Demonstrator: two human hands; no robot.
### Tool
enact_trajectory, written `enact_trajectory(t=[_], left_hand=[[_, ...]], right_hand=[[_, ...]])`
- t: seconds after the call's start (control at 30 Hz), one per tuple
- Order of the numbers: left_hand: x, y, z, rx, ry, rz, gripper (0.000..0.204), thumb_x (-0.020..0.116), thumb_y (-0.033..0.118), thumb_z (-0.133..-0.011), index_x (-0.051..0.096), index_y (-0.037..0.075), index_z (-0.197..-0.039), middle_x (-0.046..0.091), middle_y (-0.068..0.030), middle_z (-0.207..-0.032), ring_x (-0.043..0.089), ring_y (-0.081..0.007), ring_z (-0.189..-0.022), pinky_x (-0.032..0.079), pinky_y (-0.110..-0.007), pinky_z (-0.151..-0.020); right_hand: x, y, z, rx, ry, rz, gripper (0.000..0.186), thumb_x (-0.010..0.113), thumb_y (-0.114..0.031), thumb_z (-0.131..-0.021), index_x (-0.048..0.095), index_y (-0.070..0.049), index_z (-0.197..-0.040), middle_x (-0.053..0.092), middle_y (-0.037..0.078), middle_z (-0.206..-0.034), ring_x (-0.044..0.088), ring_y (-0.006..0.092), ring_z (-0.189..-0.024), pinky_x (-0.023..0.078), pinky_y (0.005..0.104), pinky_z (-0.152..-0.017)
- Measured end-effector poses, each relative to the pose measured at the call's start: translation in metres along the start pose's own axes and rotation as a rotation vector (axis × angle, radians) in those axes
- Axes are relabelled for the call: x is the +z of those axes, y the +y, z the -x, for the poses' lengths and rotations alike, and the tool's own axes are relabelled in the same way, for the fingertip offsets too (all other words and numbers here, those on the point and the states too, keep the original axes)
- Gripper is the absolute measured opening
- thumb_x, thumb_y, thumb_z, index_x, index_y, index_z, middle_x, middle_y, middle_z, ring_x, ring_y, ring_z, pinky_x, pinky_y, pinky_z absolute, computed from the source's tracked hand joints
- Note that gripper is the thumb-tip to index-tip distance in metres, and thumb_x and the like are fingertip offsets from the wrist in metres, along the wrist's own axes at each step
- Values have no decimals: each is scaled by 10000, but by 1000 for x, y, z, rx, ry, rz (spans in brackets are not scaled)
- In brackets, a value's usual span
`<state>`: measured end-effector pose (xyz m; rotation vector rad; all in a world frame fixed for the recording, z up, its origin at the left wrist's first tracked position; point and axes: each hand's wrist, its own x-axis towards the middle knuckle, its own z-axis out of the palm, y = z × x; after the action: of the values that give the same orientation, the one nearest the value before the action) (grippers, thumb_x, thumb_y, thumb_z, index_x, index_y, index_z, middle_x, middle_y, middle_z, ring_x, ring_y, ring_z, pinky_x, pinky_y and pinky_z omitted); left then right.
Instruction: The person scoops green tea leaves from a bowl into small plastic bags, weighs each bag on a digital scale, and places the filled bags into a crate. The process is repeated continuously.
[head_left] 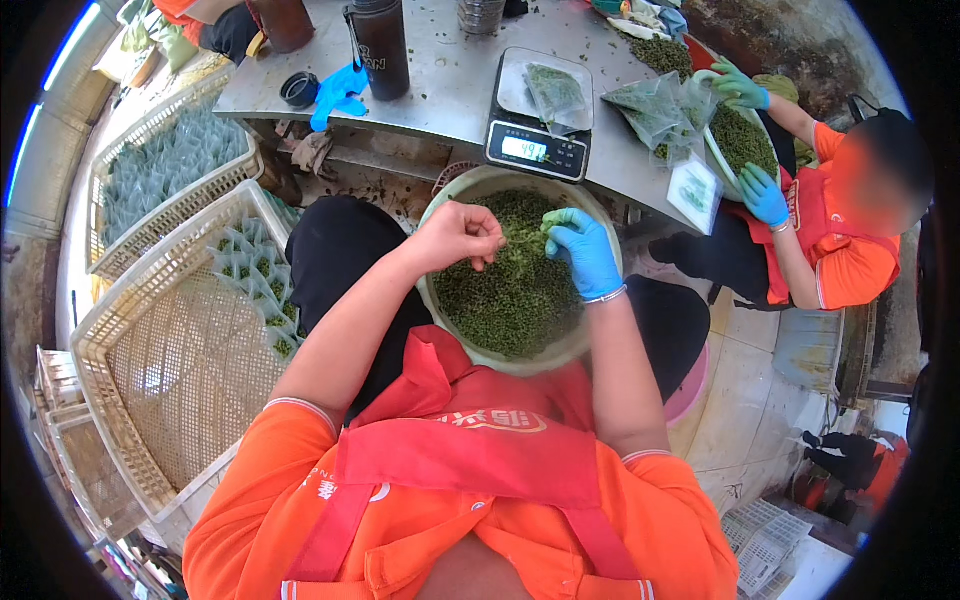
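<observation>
Pale tiled floor (720, 430) runs beneath someone seated across from me in a red apron (470, 465), knees spread around a wide basin (548, 360). Small green berries (515, 310) lie loose inside it, heaped between those knees. Above them, the bare left hand (468, 238) has its fingers curled in, thumb tucked against them; opposite, the blue-gloved right hand (585, 255) is drawn to a pinch, its fingertips greenish. Something faint and thin seems to hang between the two, but what they grip, if anything, I cannot tell.

Singly, the berries look light, firm and prone to roll, so I'd take one between thumb and fingertip, or a loose scoop with cupped fingers; squeezing hard might bruise them. Full as it is, the basin is probably heavy and best held by opposite sides of its rim.

To the person's left, a plastic crate (165, 370) carries a row of clear berry bags (255, 265) along one side. Just past the basin, a scale (572, 160) on the steel table (440, 100) bears another filled bag (555, 92), thin and likely slippery. Farther along, a co-worker (865, 260) in orange has gloved hands (765, 195) at a second basin of berries.
</observation>
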<state>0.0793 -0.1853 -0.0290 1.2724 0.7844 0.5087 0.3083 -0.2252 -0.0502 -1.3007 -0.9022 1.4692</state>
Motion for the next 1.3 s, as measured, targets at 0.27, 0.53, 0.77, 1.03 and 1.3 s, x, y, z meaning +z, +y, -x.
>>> enact_trajectory(t=[0.27, 0.53, 0.77, 1.03, 1.3], left_hand=[[-7, 3, 4, -62, -117, 26, 129, 637, 116, -820, 600, -6, -795, 600, -38, -634, 563, -85, -501, 461, -206, -464], [-7, 2, 6, -80, -70, 21, 90, 631, 78, -760, 592, -2, -769, 580, -26, -632, 543, -75, -499, 461, -210, -451], [-10, -8, 9, -22, -89, 86, 94, 630, 78, -771, 578, 8, -738, 575, -15, -632, 547, -68, -516, 467, -208, -459], [-15, -1, 19, -43, -69, 45, 43, 601, 35, -723, 577, 1, -736, 572, -27, -618, 534, -73, -487, 454, -216, -462], [-18, -13, 16, -131, -154, -110, 52, 609, 46, -757, 579, 6, -772, 585, -18, -671, 563, -76, -549, 485, -225, -510]], right_hand=[[11, 8, 5, 258, -333, -498, 281, 543, -257, -884, 579, -86, -1103, 636, 68, -1016, 605, 190, -933, 487, 348, -790], [26, 8, 6, 222, -499, -366, 156, 642, -83, -797, 576, -82, -939, 616, 33, -833, 604, 125, -669, 491, 247, -567], [8, 13, 21, 292, -593, -493, 104, 588, -74, -809, 531, -65, -896, 539, 51, -713, 370, 70, -428, 292, 205, -383], [-18, 28, 34, 431, -457, -569, 122, 571, -52, -835, 557, -82, -953, 581, 58, -791, 419, 74, -502, 327, 200, -444], [-6, 0, 8, 230, -70, -445, 160, 577, -47, -850, 565, -41, -1010, 626, 86, -885, 622, 181, -727, 538, 293, -641]])
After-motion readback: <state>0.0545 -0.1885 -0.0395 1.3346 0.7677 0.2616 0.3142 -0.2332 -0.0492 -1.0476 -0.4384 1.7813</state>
